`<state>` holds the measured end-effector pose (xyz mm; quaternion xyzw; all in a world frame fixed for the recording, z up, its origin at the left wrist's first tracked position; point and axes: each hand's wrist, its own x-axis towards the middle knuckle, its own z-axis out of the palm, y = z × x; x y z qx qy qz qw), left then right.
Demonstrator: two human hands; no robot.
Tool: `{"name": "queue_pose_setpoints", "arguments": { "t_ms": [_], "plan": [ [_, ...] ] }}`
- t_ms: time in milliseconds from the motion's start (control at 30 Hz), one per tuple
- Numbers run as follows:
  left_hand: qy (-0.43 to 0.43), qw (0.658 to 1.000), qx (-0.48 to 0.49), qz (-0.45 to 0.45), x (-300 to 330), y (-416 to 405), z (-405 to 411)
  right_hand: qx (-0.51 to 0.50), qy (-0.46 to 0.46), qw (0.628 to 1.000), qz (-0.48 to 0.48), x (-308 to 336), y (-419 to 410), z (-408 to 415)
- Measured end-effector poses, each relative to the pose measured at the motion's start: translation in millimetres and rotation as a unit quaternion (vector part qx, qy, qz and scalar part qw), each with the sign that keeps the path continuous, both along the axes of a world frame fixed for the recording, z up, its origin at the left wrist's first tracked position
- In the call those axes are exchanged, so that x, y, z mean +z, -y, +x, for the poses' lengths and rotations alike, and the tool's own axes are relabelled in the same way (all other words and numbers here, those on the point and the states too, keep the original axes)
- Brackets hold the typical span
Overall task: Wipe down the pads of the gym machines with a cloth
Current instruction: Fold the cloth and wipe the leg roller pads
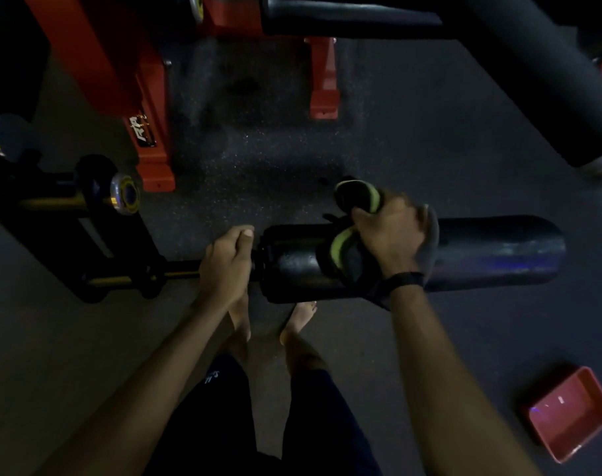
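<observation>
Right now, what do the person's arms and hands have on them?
Both forearms are bare, with no sleeves or gloves. The left hand wears nothing. The right hand has a thin dark band around its wrist, like a bracelet or watch strap.

The roller pad (492, 255) has a smooth black vinyl-like skin with a faint sheen. Draped over it is a soft dark cloth (347, 249) with lime-green edging. The bar (179, 269) at the pad's end looks like dark metal, glossy in streaks. The frame (145, 108) is orange painted metal. The floor (268, 159) is matt, speckled rubber. The red tub (567, 413) looks like smooth plastic.
</observation>
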<state>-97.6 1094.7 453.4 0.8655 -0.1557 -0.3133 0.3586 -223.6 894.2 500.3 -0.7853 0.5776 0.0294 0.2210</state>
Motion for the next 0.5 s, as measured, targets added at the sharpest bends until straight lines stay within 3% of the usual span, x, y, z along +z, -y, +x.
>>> {"name": "queue_pose_setpoints", "arguments": {
  "t_ms": [100, 200, 267, 367, 433, 500],
  "plan": [
    [-0.017, 1.0, -0.019, 0.017, -3, 4, -4, 0.105, -0.019, 0.994, 0.017, -6, -58, 52],
    [-0.031, 0.999, 0.008, 0.02, -5, 4, -3, 0.211, 0.071, 0.973, 0.054, -2, -85, 65],
    [-0.043, 0.999, 0.024, 0.004, -2, 5, -1, 0.185, 0.091, 0.977, 0.062, -2, -52, 38],
    [-0.075, 0.997, 0.024, -0.011, 3, 21, -4, 0.081, 0.05, 0.995, 0.012, 3, 3, -12],
    [-0.082, 0.996, 0.008, 0.039, 2, 38, -10, 0.032, 0.03, 0.999, 0.008, 2, 15, -19],
    [-0.06, 0.991, -0.006, 0.116, 1, 51, -17, 0.067, 0.027, 0.997, -0.007, -2, -10, -1]
  ]
}}
